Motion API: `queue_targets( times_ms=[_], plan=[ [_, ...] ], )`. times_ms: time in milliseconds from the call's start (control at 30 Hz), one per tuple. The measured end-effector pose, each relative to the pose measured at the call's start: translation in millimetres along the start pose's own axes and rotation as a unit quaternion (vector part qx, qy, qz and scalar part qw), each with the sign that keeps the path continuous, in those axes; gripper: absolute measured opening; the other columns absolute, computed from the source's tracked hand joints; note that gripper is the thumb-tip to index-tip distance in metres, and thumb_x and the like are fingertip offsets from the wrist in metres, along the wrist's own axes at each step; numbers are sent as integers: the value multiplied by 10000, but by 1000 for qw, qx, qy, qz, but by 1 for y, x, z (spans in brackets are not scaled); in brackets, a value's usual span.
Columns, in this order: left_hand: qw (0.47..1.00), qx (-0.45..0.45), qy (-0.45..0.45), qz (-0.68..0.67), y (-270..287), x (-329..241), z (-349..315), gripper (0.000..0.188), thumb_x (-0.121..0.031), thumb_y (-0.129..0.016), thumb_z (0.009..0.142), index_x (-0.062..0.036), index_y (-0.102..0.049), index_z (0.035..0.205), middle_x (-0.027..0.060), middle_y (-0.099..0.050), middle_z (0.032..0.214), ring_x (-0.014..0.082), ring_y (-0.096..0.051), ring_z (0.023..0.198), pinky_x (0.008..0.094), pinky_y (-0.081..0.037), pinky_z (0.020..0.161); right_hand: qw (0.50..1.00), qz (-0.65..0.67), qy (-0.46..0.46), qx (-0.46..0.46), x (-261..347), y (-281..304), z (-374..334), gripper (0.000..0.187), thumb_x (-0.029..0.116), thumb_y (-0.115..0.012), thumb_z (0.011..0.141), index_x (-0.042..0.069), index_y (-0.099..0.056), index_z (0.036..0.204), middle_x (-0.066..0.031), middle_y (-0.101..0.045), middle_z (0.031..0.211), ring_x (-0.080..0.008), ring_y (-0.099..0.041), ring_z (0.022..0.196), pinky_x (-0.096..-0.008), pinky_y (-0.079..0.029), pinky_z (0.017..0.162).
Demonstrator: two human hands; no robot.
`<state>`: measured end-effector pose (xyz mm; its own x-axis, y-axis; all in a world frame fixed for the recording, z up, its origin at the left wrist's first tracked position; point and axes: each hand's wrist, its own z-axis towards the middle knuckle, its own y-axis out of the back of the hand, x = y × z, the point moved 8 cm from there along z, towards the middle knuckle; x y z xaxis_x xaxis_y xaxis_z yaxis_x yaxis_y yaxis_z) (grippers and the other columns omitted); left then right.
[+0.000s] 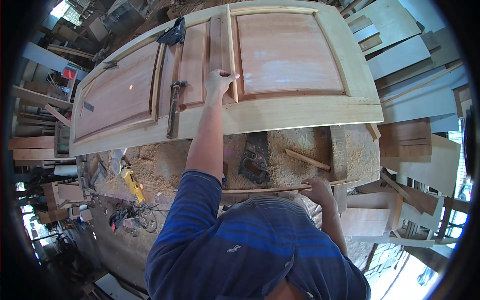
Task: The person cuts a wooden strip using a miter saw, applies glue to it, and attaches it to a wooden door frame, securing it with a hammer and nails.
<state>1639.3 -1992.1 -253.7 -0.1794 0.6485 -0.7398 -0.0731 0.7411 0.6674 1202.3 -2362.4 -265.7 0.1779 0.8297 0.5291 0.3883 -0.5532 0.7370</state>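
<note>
A large panelled wooden door [300, 111] lies across the workbench. My left hand [220, 82] reaches over it, fingers closed on a narrow wooden moulding strip [232, 55] beside the big right panel [287, 52]. At the bench's near edge, close to my body, my right hand [320, 192] grips a long thin wooden strip [265, 190], which lies roughly level from left to right. A hammer [172, 112] rests on the door left of my left forearm, its head toward the middle panel. Farther up sits a crumpled black bag-like item [172, 32].
Sawdust covers the workbench [200, 145], where a short wooden stick [307, 159] and a dark metal tool [254, 167] lie. A yellow angle grinder [131, 182] sits at the left. Boards and sheets [400, 55] lean along the right side. A small square [89, 106] lies on the left panel.
</note>
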Motion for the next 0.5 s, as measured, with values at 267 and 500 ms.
queue_targets(
  times_ms=[267,500],
  plan=[
    [1000,24,5,-4,-4,3,1,562,-501,-985,735,-36,-814,1000,116,-825,984,257,-785,939,403,-601,878,1000,6,-17,12,3,2,-1,490,380,-924,735,90,-840,1121,-198,-808,1054,-383,-772,1018,-472,-592,939],
    [999,39,6,0,-7,4,5,585,-532,-981,734,-37,-815,999,124,-825,993,269,-785,944,410,-600,884,1000,6,-18,10,5,4,-1,473,370,-920,739,102,-843,1120,-189,-811,1053,-375,-776,1019,-467,-596,942]
  ],
)
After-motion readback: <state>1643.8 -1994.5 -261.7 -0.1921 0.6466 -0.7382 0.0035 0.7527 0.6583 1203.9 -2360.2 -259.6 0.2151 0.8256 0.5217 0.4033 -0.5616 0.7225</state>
